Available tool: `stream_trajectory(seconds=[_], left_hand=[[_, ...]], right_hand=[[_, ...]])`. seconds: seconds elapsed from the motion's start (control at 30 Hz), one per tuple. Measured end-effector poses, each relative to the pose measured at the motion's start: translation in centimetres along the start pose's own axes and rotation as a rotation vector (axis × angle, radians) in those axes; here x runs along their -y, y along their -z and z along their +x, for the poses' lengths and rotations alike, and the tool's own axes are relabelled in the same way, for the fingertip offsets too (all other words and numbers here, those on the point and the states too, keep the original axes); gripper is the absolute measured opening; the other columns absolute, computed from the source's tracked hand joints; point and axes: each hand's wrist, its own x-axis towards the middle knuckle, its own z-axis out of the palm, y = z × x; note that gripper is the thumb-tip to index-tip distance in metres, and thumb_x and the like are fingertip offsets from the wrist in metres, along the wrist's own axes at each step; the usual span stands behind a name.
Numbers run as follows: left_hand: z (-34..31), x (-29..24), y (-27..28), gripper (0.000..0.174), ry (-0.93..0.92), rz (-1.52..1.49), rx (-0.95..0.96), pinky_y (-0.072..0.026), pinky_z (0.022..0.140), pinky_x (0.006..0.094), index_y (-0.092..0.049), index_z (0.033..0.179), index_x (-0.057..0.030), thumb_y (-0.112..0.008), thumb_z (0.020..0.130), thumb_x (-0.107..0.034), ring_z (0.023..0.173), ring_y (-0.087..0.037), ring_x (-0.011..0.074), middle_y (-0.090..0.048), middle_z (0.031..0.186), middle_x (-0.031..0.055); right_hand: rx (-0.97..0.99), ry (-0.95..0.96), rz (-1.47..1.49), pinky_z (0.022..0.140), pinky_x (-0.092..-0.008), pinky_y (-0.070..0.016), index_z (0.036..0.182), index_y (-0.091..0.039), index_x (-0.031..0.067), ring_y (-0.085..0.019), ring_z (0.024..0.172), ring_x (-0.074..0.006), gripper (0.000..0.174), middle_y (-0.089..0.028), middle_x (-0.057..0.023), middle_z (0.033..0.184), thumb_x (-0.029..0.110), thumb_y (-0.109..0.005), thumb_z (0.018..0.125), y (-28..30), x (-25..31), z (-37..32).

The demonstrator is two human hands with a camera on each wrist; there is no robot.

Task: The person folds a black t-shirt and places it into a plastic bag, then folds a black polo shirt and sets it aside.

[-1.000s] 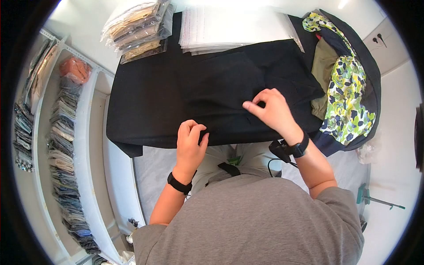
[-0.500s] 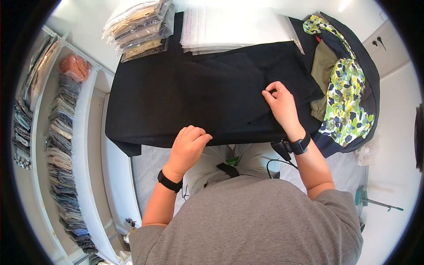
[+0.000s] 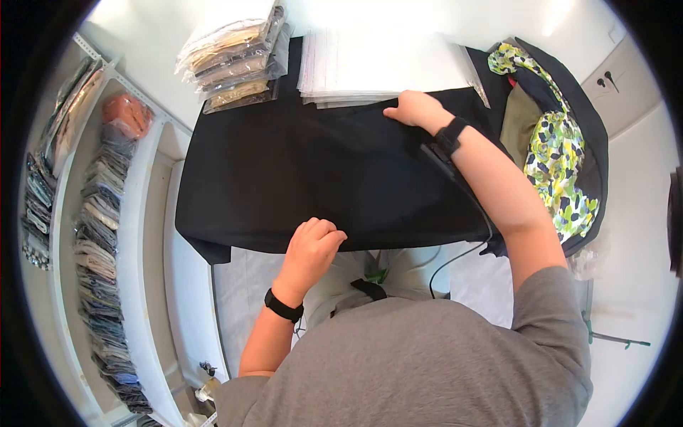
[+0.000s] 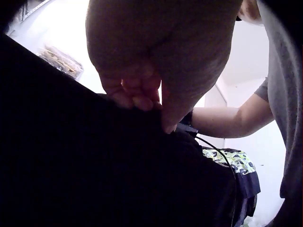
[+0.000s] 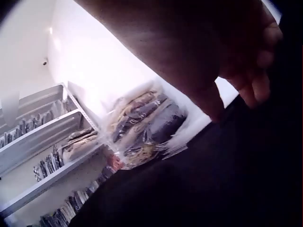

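Observation:
A black cloth garment (image 3: 398, 178) lies spread on the black-covered table (image 3: 228, 171), and the two blacks nearly merge. At the near edge my left hand (image 3: 310, 249) has its fingers bent, and thumb and fingertips pinch the dark cloth; the left wrist view shows the thumb (image 4: 169, 124) at the fabric. My right hand (image 3: 418, 110) reaches to the garment's far side, just in front of a pile of clear plastic bags (image 3: 377, 64). In the right wrist view its thumb (image 5: 215, 111) and loosely bent fingers touch the black cloth, with a gap between them.
Bagged folded clothes (image 3: 238, 60) are stacked at the table's back left. A floral green-and-yellow garment (image 3: 558, 149) and an olive one (image 3: 523, 114) lie at the right. Shelves (image 3: 99, 242) of bagged clothes line the left wall. A cable (image 3: 462, 256) hangs from the right wrist.
My right hand has moved from the garment's middle right to its far edge, the arm now stretched across it. Creases have flattened. The left hand stays at the near edge, its fingers now closed in.

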Motion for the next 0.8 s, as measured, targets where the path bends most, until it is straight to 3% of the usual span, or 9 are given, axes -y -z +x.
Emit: stream_trajectory(seconds=[0.1, 0.17, 0.2, 0.3, 0.37, 0.47, 0.57, 0.73, 0.8], left_hand=[[0.8, 0.5, 0.0, 0.009, 0.000, -0.003, -0.010, -0.0436, 0.067, 0.0347, -0.062, 0.079, -0.0046, -0.067, 0.073, -0.002, 0.074, -0.053, 0.0237, -0.055, 0.076, 0.0055], [0.7, 0.6, 0.1, 0.008, 0.007, -0.022, -0.017, -0.0431, 0.067, 0.0347, -0.062, 0.079, -0.0049, -0.067, 0.073, -0.002, 0.074, -0.053, 0.0235, -0.055, 0.076, 0.0053], [0.6, 0.7, 0.2, 0.008, -0.004, -0.030, -0.004, -0.0425, 0.066, 0.0345, -0.062, 0.079, -0.0050, -0.066, 0.073, -0.002, 0.074, -0.053, 0.0234, -0.055, 0.076, 0.0053], [0.7, 1.0, 0.5, 0.008, -0.024, -0.038, 0.026, -0.0414, 0.066, 0.0341, -0.062, 0.079, -0.0054, -0.067, 0.073, -0.002, 0.073, -0.052, 0.0233, -0.055, 0.076, 0.0051], [0.9, 1.0, 0.6, 0.008, -0.036, -0.039, 0.041, -0.0410, 0.065, 0.0339, -0.062, 0.079, -0.0055, -0.067, 0.073, -0.002, 0.073, -0.052, 0.0232, -0.055, 0.076, 0.0050], [1.0, 1.0, 0.4, 0.009, -0.018, -0.060, 0.038, -0.0412, 0.065, 0.0343, -0.062, 0.078, -0.0053, -0.067, 0.072, -0.002, 0.072, -0.052, 0.0233, -0.054, 0.076, 0.0051], [0.8, 1.1, 0.1, 0.009, 0.011, -0.075, 0.001, -0.0414, 0.065, 0.0346, -0.062, 0.078, -0.0051, -0.067, 0.072, -0.002, 0.072, -0.052, 0.0234, -0.054, 0.075, 0.0052], [0.9, 1.4, 0.0, 0.009, 0.024, -0.120, -0.022, -0.0429, 0.066, 0.0345, -0.063, 0.079, -0.0046, -0.068, 0.071, -0.001, 0.072, -0.053, 0.0238, -0.055, 0.075, 0.0060], [1.0, 1.4, -0.1, 0.009, 0.026, -0.123, -0.020, -0.0431, 0.066, 0.0345, -0.063, 0.078, -0.0045, -0.068, 0.072, -0.001, 0.072, -0.053, 0.0238, -0.056, 0.075, 0.0061]], right_hand=[[0.062, 0.023, 0.099, 0.079, -0.0377, -0.0509, 0.096, -0.069, -0.0003, -0.065, 0.087, -0.0320, 0.044, -0.067, -0.0196, 0.093, 0.040, -0.070, 0.078, -1.7, -1.3, 4.1], [0.006, 0.089, 0.459, 0.069, -0.0370, -0.0490, 0.084, -0.067, -0.0025, -0.064, 0.071, -0.0278, 0.034, -0.066, -0.0174, 0.075, 0.032, -0.067, 0.080, -2.9, -2.6, 5.1], [-0.114, 0.064, 0.453, 0.067, -0.0354, -0.0481, 0.084, -0.067, -0.0010, -0.062, 0.069, -0.0232, 0.025, -0.065, -0.0135, 0.073, 0.024, -0.065, 0.082, -2.5, -2.4, 4.6], [-0.289, -0.049, 0.526, 0.074, -0.0384, -0.0494, 0.089, -0.067, 0.0002, -0.065, 0.079, -0.0309, 0.026, -0.067, -0.0181, 0.079, 0.026, -0.064, 0.083, -3.8, -3.6, 5.9], [-0.319, -0.005, 0.495, 0.066, -0.0378, -0.0493, 0.088, -0.065, -0.0009, -0.064, 0.069, -0.0283, 0.026, -0.066, -0.0154, 0.077, 0.025, -0.061, 0.085, -4.9, -4.4, 6.6], [-0.072, -0.076, 0.773, 0.052, -0.0332, -0.0449, 0.090, -0.063, -0.0009, -0.056, 0.055, -0.0196, 0.029, -0.062, -0.0089, 0.072, 0.027, -0.059, 0.088, -3.9, -4.3, 5.2], [0.180, -0.181, 1.104, 0.041, -0.0222, -0.0317, 0.097, -0.057, 0.0033, -0.040, 0.045, -0.0055, 0.030, -0.051, 0.0016, 0.064, 0.033, -0.055, 0.091, -0.4, -3.9, 1.2], [0.325, -0.040, 1.073, 0.036, -0.0193, -0.0275, 0.097, -0.054, 0.0049, -0.043, 0.041, -0.0047, 0.029, -0.050, 0.0026, 0.067, 0.031, -0.063, 0.087, 0.0, -4.7, -6.0], [0.383, -0.075, 1.048, 0.037, -0.0196, -0.0284, 0.108, -0.050, 0.0017, -0.043, 0.041, -0.0052, 0.039, -0.051, 0.0012, 0.066, 0.028, -0.067, 0.084, -0.4, -4.5, -8.6]])
